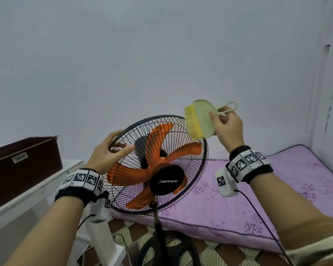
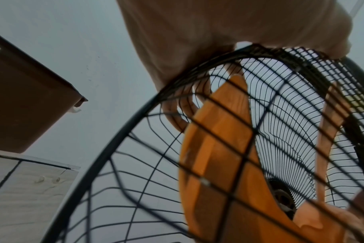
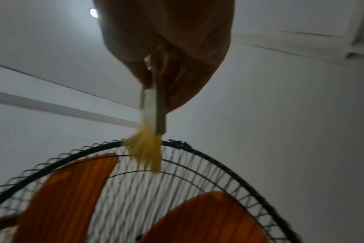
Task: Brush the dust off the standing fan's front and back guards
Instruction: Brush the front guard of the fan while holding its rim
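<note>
The standing fan has a black wire front guard (image 1: 192,164) and orange blades (image 1: 156,139) behind it. My left hand (image 1: 108,152) grips the guard's upper left rim (image 1: 123,132), fingers curled over the back and thumb on the front wires. Seen from the left wrist, those fingers (image 2: 185,105) show through the back guard (image 2: 148,164). My right hand (image 1: 226,125) holds a pale green brush (image 1: 205,118) with yellow bristles (image 1: 193,121). The bristles (image 3: 145,154) touch the top right rim of the front guard (image 3: 197,184).
A purple flowered mattress (image 1: 277,189) lies on the floor to the right of the fan. A dark red box (image 1: 23,166) stands on a white table (image 1: 46,185) at the left. The fan's pole (image 1: 159,225) and black base (image 1: 171,252) stand on patterned floor.
</note>
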`<state>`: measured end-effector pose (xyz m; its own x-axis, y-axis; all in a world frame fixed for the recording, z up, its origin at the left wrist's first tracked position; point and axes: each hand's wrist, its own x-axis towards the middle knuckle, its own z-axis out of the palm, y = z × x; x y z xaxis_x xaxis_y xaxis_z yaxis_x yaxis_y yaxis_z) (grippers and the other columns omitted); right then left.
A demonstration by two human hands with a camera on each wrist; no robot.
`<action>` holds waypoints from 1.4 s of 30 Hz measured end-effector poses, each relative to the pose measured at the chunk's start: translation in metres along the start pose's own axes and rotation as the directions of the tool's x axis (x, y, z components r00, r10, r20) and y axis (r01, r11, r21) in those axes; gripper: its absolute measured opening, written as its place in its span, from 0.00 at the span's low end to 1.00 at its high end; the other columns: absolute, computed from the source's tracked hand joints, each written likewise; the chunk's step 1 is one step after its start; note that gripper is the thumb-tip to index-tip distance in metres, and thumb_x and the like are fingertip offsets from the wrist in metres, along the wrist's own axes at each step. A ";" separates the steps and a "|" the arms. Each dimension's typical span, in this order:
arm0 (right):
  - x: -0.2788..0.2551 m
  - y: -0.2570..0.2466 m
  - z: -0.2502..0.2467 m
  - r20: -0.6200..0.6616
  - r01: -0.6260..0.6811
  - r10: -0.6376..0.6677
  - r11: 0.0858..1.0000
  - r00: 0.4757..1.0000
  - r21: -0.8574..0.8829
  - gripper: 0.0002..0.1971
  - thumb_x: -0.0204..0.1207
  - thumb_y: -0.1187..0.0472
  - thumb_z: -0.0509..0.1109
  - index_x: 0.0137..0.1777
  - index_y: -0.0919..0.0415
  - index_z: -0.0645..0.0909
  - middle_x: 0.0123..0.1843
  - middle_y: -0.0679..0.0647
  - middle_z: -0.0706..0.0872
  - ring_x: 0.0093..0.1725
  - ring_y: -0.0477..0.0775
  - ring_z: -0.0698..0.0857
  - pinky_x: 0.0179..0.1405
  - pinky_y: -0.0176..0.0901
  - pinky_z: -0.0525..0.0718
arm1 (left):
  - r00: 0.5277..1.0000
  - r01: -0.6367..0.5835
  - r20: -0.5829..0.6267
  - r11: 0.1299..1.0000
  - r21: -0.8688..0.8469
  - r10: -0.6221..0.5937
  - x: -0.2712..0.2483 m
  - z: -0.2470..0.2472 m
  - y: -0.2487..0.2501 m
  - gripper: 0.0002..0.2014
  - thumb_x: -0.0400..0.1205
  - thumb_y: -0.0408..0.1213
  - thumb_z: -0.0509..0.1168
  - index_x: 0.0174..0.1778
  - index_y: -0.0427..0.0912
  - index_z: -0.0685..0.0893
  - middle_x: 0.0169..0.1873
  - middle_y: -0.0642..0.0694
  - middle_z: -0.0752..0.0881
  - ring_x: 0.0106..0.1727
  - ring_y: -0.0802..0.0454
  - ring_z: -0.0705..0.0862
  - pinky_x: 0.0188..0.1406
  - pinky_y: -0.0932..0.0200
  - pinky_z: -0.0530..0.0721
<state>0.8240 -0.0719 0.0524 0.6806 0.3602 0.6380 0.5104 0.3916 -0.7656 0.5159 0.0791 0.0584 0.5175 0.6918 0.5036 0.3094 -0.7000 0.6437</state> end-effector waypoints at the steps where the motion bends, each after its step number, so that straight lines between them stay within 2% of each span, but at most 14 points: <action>1: -0.001 0.002 -0.003 -0.077 -0.007 0.006 1.000 0.997 -0.013 0.04 0.80 0.54 0.71 0.45 0.51 0.79 0.39 0.57 0.89 0.39 0.57 0.88 0.42 0.65 0.90 | 1.000 -0.001 -0.011 1.000 0.001 0.001 0.000 0.000 -0.001 0.24 0.73 0.55 0.72 0.63 0.71 0.73 0.50 0.52 0.87 0.47 0.67 0.86 0.42 0.76 0.76; 3: -0.009 0.001 -0.005 -0.095 -0.025 0.033 0.996 0.995 0.083 0.04 0.79 0.52 0.71 0.44 0.47 0.79 0.40 0.61 0.90 0.43 0.64 0.90 0.40 0.68 0.89 | 1.000 -0.003 -0.024 1.000 0.001 0.003 0.000 0.000 -0.001 0.26 0.74 0.54 0.72 0.67 0.66 0.72 0.50 0.51 0.87 0.49 0.63 0.86 0.42 0.74 0.76; 5: -0.017 -0.002 -0.001 0.052 -0.051 0.042 0.979 0.998 0.195 0.04 0.78 0.52 0.72 0.47 0.48 0.80 0.43 0.67 0.90 0.48 0.68 0.90 0.41 0.70 0.89 | 1.000 -0.005 -0.024 1.000 -0.001 0.005 0.001 0.000 -0.001 0.27 0.74 0.54 0.71 0.69 0.64 0.73 0.50 0.52 0.87 0.50 0.62 0.85 0.43 0.73 0.76; 8: -0.017 0.003 0.000 0.169 -0.069 0.052 0.993 0.984 0.098 0.08 0.73 0.46 0.73 0.46 0.48 0.81 0.44 0.61 0.92 0.48 0.61 0.91 0.45 0.69 0.89 | 1.000 -0.004 -0.020 1.000 -0.006 0.004 0.001 0.001 -0.001 0.28 0.73 0.54 0.72 0.69 0.63 0.73 0.50 0.51 0.87 0.50 0.61 0.86 0.43 0.73 0.76; 13: -0.010 0.023 -0.021 -0.139 -0.124 0.093 0.964 0.986 -0.233 0.10 0.81 0.55 0.68 0.52 0.63 0.82 0.45 0.60 0.90 0.43 0.58 0.86 0.44 0.43 0.81 | 0.999 -0.012 -0.034 1.000 -0.022 0.011 -0.005 0.000 -0.005 0.28 0.69 0.66 0.73 0.64 0.73 0.73 0.52 0.51 0.88 0.51 0.62 0.87 0.48 0.71 0.80; 19: -0.060 0.036 -0.041 -0.080 -0.081 0.080 0.997 0.994 -0.005 0.08 0.82 0.55 0.69 0.52 0.60 0.79 0.41 0.49 0.87 0.39 0.28 0.84 0.43 0.28 0.81 | 0.989 -0.034 -0.140 0.991 0.131 0.053 -0.021 0.004 -0.001 0.41 0.72 0.63 0.71 0.80 0.63 0.62 0.76 0.51 0.73 0.74 0.54 0.73 0.73 0.48 0.70; 22: -0.094 0.034 -0.052 0.003 -0.155 0.156 0.978 0.988 0.141 0.04 0.81 0.57 0.70 0.52 0.49 0.77 0.47 0.55 0.89 0.47 0.46 0.89 0.47 0.48 0.87 | 0.945 -0.127 -0.272 0.972 0.198 0.179 -0.038 0.005 0.007 0.37 0.73 0.59 0.72 0.77 0.54 0.68 0.74 0.51 0.75 0.74 0.54 0.71 0.73 0.50 0.70; 26: -0.135 0.021 -0.062 0.108 -0.246 0.226 0.941 0.968 0.234 0.09 0.79 0.64 0.71 0.52 0.50 0.78 0.41 0.47 0.90 0.40 0.39 0.89 0.36 0.32 0.86 | 0.832 -0.198 -0.453 0.934 0.299 0.321 -0.088 0.020 0.007 0.20 0.76 0.48 0.75 0.60 0.47 0.79 0.56 0.50 0.82 0.59 0.53 0.76 0.62 0.49 0.75; 28: -0.152 0.017 -0.060 0.157 -0.295 0.258 0.906 0.953 0.304 0.09 0.80 0.68 0.70 0.54 0.56 0.78 0.36 0.41 0.91 0.35 0.33 0.86 0.29 0.27 0.81 | 0.848 -0.142 -0.474 0.963 0.227 0.237 -0.120 0.036 0.005 0.16 0.76 0.43 0.75 0.55 0.47 0.79 0.51 0.50 0.82 0.54 0.53 0.77 0.57 0.53 0.76; 31: -0.176 0.013 -0.050 0.233 -0.354 0.286 0.872 0.929 0.338 0.12 0.81 0.70 0.67 0.60 0.57 0.77 0.36 0.43 0.90 0.33 0.39 0.82 0.26 0.29 0.78 | 0.918 0.003 -0.396 1.000 -0.031 -0.015 -0.165 0.054 0.003 0.16 0.76 0.40 0.75 0.56 0.47 0.78 0.52 0.52 0.80 0.54 0.58 0.79 0.57 0.59 0.78; 34: -0.199 -0.001 -0.031 0.331 -0.430 0.316 0.827 0.889 0.363 0.11 0.81 0.68 0.68 0.60 0.55 0.80 0.45 0.51 0.88 0.43 0.52 0.83 0.38 0.40 0.83 | 0.953 0.171 -0.171 0.908 -0.383 -0.251 -0.203 0.065 0.003 0.24 0.72 0.45 0.77 0.60 0.48 0.76 0.56 0.47 0.82 0.53 0.57 0.85 0.53 0.57 0.86; 38: -0.234 -0.025 -0.003 0.470 -0.587 0.375 0.658 0.799 0.472 0.11 0.75 0.72 0.73 0.56 0.64 0.83 0.51 0.61 0.91 0.49 0.60 0.90 0.44 0.50 0.90 | 0.923 0.385 0.195 0.768 -0.512 -0.333 -0.237 0.085 0.000 0.41 0.61 0.62 0.79 0.67 0.49 0.77 0.64 0.47 0.84 0.63 0.54 0.85 0.64 0.47 0.84; 40: -0.256 -0.035 0.010 0.578 -0.683 0.390 0.557 0.717 0.471 0.13 0.73 0.72 0.73 0.58 0.68 0.84 0.53 0.66 0.91 0.48 0.64 0.91 0.44 0.53 0.91 | 0.926 0.377 0.204 0.730 -0.570 -0.318 -0.249 0.092 -0.001 0.44 0.60 0.65 0.79 0.69 0.46 0.79 0.64 0.47 0.86 0.66 0.51 0.84 0.67 0.47 0.81; 42: -0.280 -0.038 0.022 0.664 -0.730 0.370 0.547 0.650 0.410 0.13 0.71 0.71 0.76 0.56 0.67 0.86 0.52 0.67 0.91 0.49 0.64 0.90 0.52 0.57 0.90 | 0.933 0.284 0.044 0.654 -0.701 -0.357 -0.256 0.091 0.004 0.40 0.61 0.61 0.80 0.66 0.43 0.82 0.61 0.43 0.88 0.64 0.44 0.85 0.64 0.46 0.82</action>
<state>0.6025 -0.1687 -0.0948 0.2819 0.9412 0.1865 -0.4329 0.2982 -0.8507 0.4573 -0.1171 -0.1203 0.4080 0.8874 0.2146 -0.2100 -0.1375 0.9680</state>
